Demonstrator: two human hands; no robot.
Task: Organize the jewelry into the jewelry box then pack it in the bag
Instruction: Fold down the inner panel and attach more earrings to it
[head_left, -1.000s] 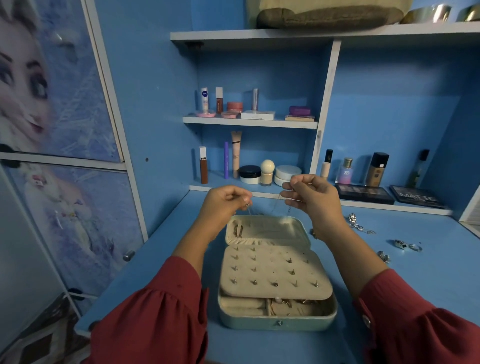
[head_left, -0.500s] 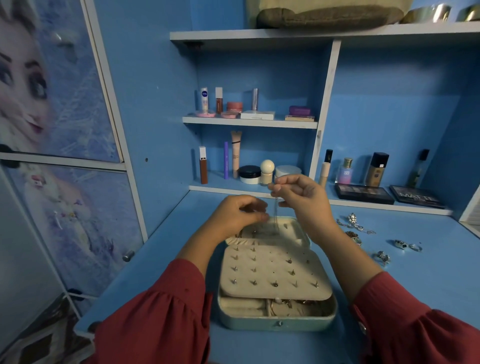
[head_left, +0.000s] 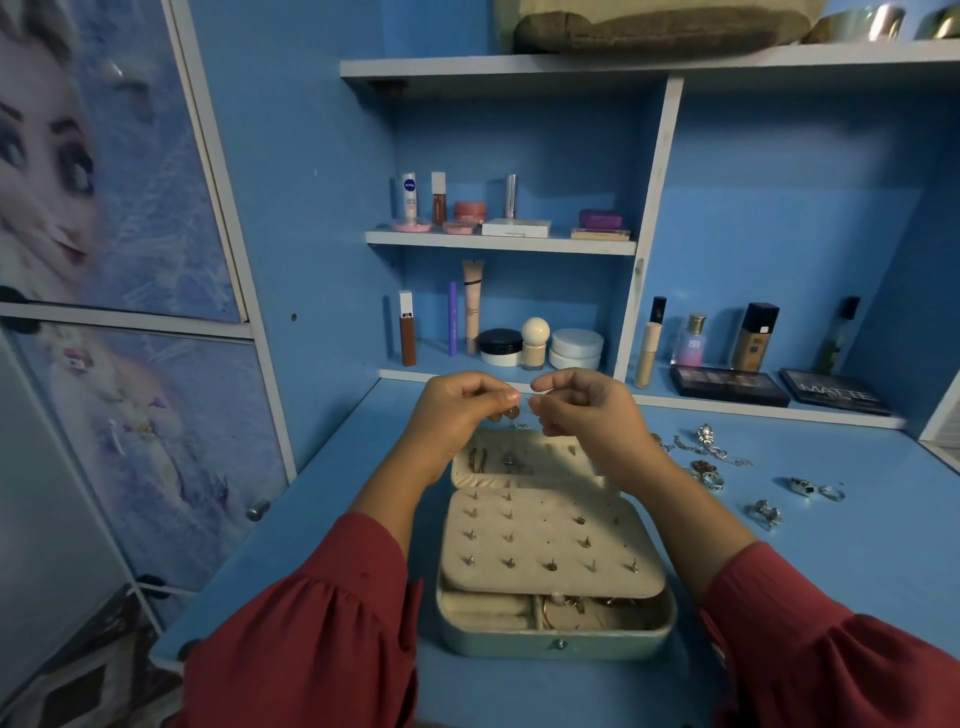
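While earlier spread apart, left hand (head_left: 457, 410) and right hand (head_left: 582, 410) now meet, pinching thin silver chain (head_left: 521, 415) above open pale-green jewelry box (head_left: 556, 631) on blue counter (head_left: 831, 561); stowing imminent; bag unseen.

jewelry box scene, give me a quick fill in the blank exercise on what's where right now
1. The jewelry box lies with its lid ____.
2. Both hands, left hand and right hand, are held ____ the box.
3. The loose rings lie on the desk to the ____ of the box.
4. The stud panel holds rows of ____.

Missing words: open; above; right; earrings
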